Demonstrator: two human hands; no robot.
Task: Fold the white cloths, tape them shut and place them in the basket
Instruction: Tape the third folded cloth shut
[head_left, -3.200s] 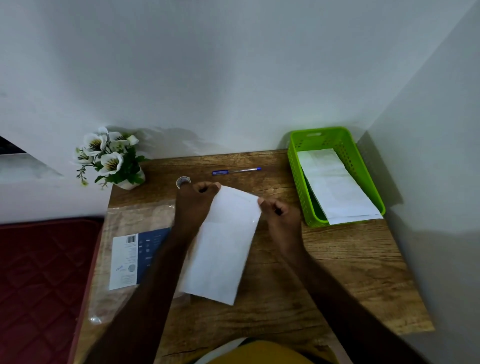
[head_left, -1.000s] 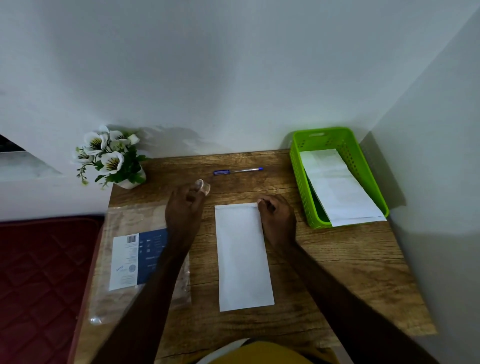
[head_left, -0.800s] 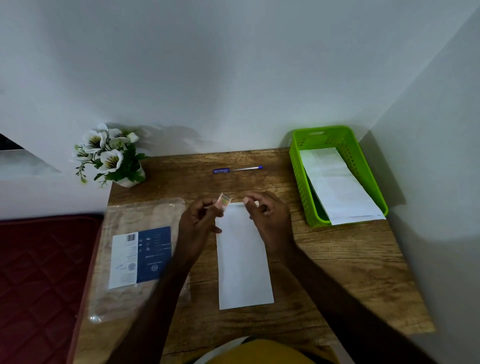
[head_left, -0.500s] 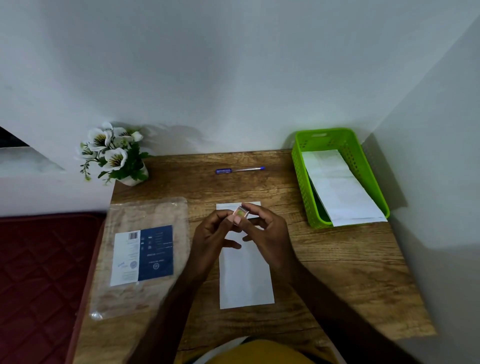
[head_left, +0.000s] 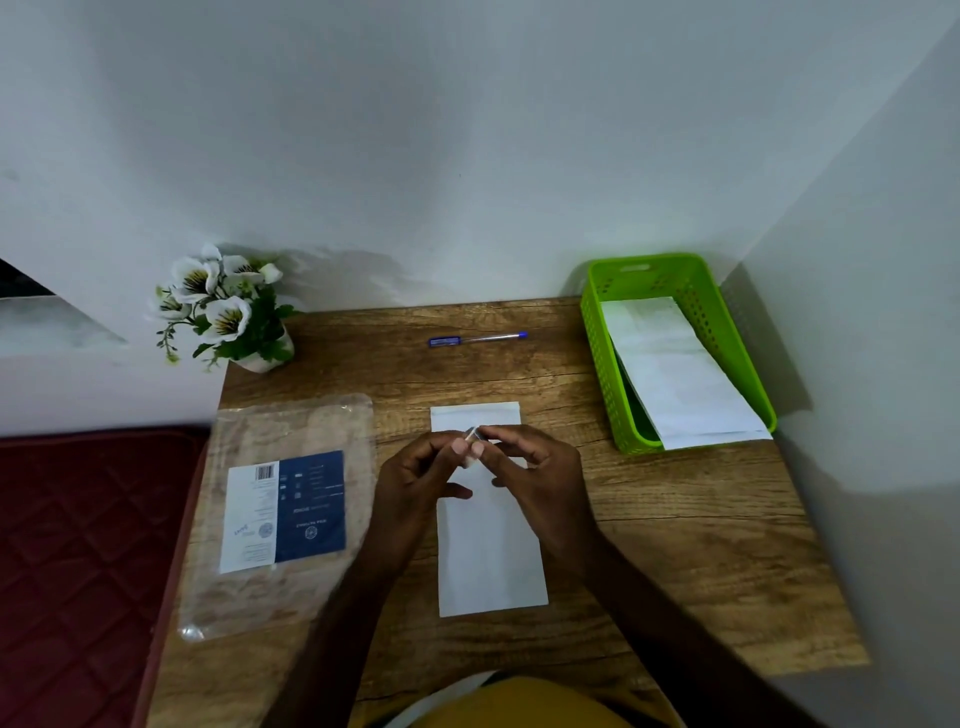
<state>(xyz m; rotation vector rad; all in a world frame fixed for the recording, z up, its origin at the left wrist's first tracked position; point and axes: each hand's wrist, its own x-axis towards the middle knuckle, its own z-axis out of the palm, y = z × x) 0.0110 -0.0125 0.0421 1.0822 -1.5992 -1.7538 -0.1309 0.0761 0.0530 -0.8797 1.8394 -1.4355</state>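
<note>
A folded white cloth (head_left: 491, 561) lies flat as a long rectangle in the middle of the wooden table (head_left: 675, 545). Above its far half, my left hand (head_left: 415, 478) and my right hand (head_left: 535, 467) meet and together pinch a small roll of clear tape (head_left: 474, 434) between their fingertips. The hands hide the cloth's middle part. At the back right stands a green basket (head_left: 602, 332) with another folded white cloth (head_left: 675, 374) leaning inside it and sticking out over its near rim.
A clear plastic package (head_left: 283, 514) with a blue and white label lies on the table's left side. A blue pen (head_left: 478, 339) lies near the wall. A pot of white flowers (head_left: 228, 312) stands at the back left corner. A dark red mattress (head_left: 78, 561) lies left of the table.
I laid the folded cloth flat on the table. My left hand picked up the tape roll near the pen and brought it over the cloth, where my right hand joined it.
</note>
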